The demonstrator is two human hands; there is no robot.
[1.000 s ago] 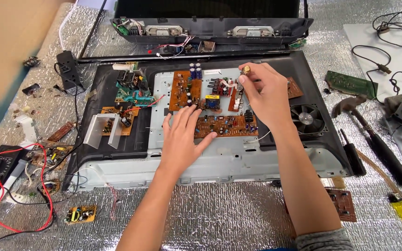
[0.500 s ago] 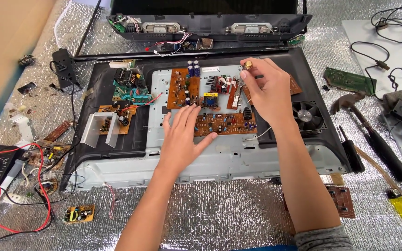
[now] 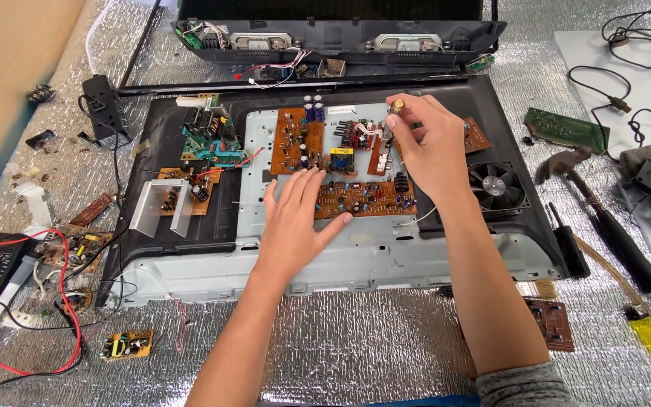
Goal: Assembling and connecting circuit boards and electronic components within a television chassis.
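Since the earlier frame, little has shifted: both hands keep their places over the boards, the right hand's tool dipping slightly lower.

Red and black test leads (image 3: 9, 332) lie looped at the far left of the silver foil-covered worktop (image 3: 340, 354), with a small yellow circuit board (image 3: 126, 345) near them.

Black plastic television back shell (image 3: 156, 241), laid flat, holds a grey metal chassis plate (image 3: 386, 256).

Left hand (image 3: 294, 218): open, fingers spread, palm down, pressing on the long brown circuit board (image 3: 367, 197) mounted on the plate; grip released, holding nothing.

Taller brown circuit board with blue capacitors (image 3: 294, 139) stands just above the left hand's fingertips.

Right hand (image 3: 427, 147): grip closed around a slim brass-capped screwdriver (image 3: 393, 113), held upright, tip down among the components above the long brown board.

Round black cooling fan (image 3: 497, 187) sits just right of the right wrist.

Green circuit board (image 3: 566, 130), wooden-handled hammer (image 3: 604, 218) and black cables (image 3: 634, 53) lie further right on the worktop.
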